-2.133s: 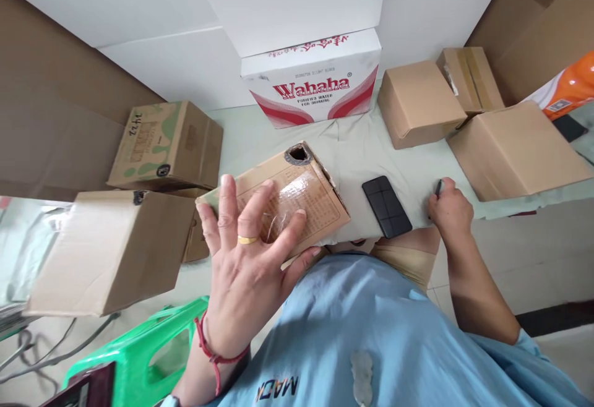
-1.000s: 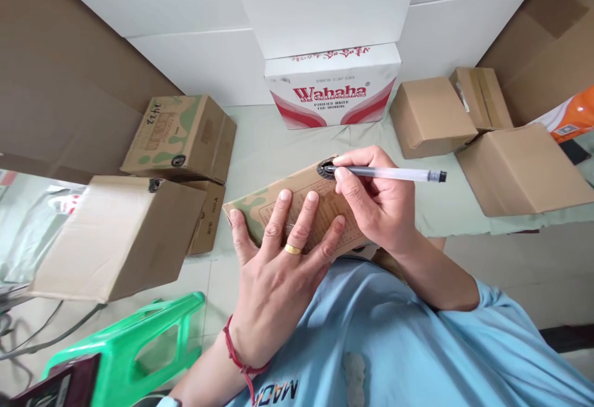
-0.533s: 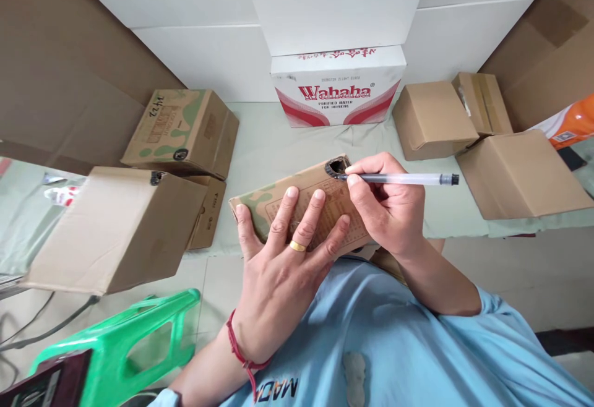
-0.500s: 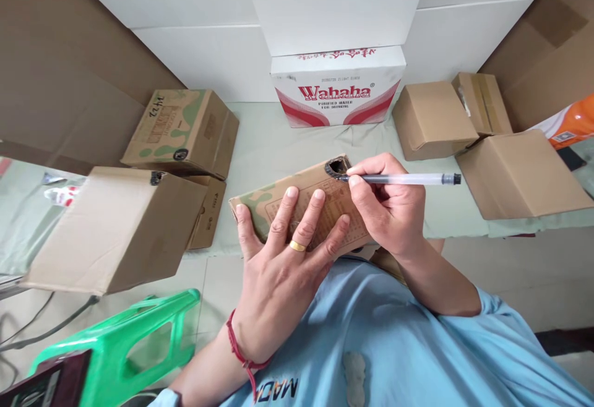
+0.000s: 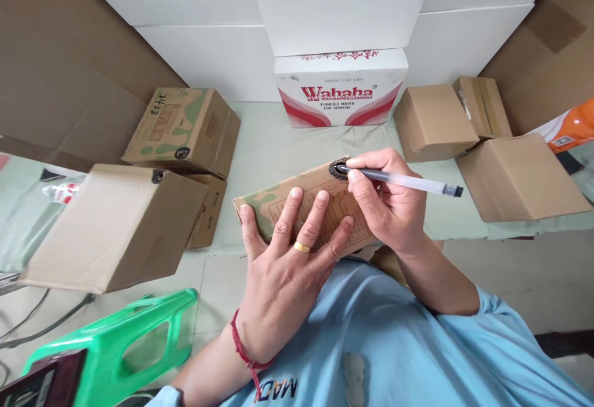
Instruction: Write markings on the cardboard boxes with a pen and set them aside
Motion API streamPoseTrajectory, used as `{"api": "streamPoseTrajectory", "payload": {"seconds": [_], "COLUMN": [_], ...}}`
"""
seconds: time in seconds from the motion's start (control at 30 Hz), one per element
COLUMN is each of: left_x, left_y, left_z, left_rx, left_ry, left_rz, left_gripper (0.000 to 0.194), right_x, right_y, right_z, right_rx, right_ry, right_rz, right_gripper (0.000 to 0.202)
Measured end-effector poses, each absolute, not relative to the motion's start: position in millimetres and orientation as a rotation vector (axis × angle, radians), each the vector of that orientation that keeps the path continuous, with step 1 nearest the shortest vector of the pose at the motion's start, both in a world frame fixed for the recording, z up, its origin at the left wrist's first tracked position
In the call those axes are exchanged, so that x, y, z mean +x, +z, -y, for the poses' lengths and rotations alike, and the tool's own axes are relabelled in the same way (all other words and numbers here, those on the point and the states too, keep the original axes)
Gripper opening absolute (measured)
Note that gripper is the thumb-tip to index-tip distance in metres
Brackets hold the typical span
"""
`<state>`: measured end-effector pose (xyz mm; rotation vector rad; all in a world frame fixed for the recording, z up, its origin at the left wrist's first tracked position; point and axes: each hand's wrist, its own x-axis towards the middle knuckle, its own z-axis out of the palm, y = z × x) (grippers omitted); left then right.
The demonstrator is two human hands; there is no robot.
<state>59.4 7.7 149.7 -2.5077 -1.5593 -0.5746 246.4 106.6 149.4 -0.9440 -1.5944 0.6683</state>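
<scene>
A brown cardboard box (image 5: pixel 278 192) with green blotches and printed text lies tilted at the table's front edge. Spread flat on it is my left hand (image 5: pixel 288 271), fingers apart, with a gold ring and a red string bracelet. My right hand (image 5: pixel 390 203) pinches a pen (image 5: pixel 403 180) with a clear barrel and black end. The pen's tip touches a dark black patch (image 5: pixel 338 169) at the box's upper right corner. Whether that patch is ink or a hole is hard to tell.
A white and red Wahaha carton (image 5: pixel 341 94) stands at the back. Brown boxes stand left (image 5: pixel 180 125) and right (image 5: pixel 434 116). A larger box (image 5: pixel 106 227) juts over the left front edge. On the floor at lower left is a green stool (image 5: pixel 116 333).
The pen has tilted, its tip moving slightly left and up into the black patch and its far end dropping. My left hand stays on the box.
</scene>
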Motion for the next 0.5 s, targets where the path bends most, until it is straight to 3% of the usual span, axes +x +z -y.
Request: {"api": "streamPoseTrajectory", "payload": {"seconds": [0.5], "left_x": [59.6], "left_y": [149.8], "left_z": [-7.5], "left_rx": [-2.503], "left_ry": [-0.588], "left_rz": [1.56], "left_gripper": [0.057], "right_x": [241.7], "right_y": [140.3], "right_z": [-107.4], "right_rx": [-0.961], "right_ry": [0.61], "right_rz": [1.515], "right_gripper": [0.015]}}
